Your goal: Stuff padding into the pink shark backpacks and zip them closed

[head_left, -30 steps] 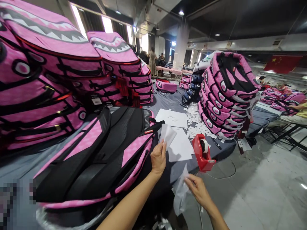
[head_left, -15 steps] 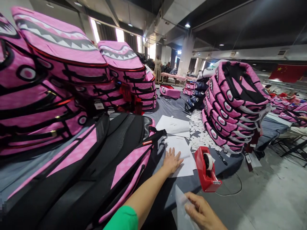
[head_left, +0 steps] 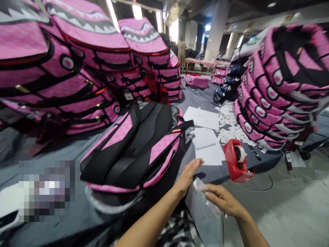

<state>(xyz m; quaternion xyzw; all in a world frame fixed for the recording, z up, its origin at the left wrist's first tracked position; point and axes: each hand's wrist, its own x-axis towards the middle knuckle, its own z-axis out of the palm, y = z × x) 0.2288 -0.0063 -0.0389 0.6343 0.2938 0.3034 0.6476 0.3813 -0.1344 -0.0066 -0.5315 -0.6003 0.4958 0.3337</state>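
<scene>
My right hand (head_left: 223, 199) pinches the top edge of a translucent plastic bag (head_left: 207, 219), which hangs down at the table's near edge. My left hand (head_left: 189, 175) is beside the bag's top left corner, its fingers stretched out and pointing at the white paper sheets (head_left: 210, 154) on the table. No held thing shows in it. A black and pink backpack (head_left: 144, 144) lies with its straps up, left of my left hand. A red tape dispenser (head_left: 238, 161) with a white-cored roll stands right of the sheets.
Tall stacks of pink shark-mouth backpacks (head_left: 89, 41) line the left; another backpack stack (head_left: 267, 99) leans at the right. Small white paper slips (head_left: 228, 120) are scattered between. A black pen-like tool (head_left: 255, 152) lies by the table (head_left: 200, 97) edge. A person stands far back.
My left hand has lifted off the white sheets and come back toward the bag. My right hand has raised the plastic bag, showing more of it. The view has turned left and down.
</scene>
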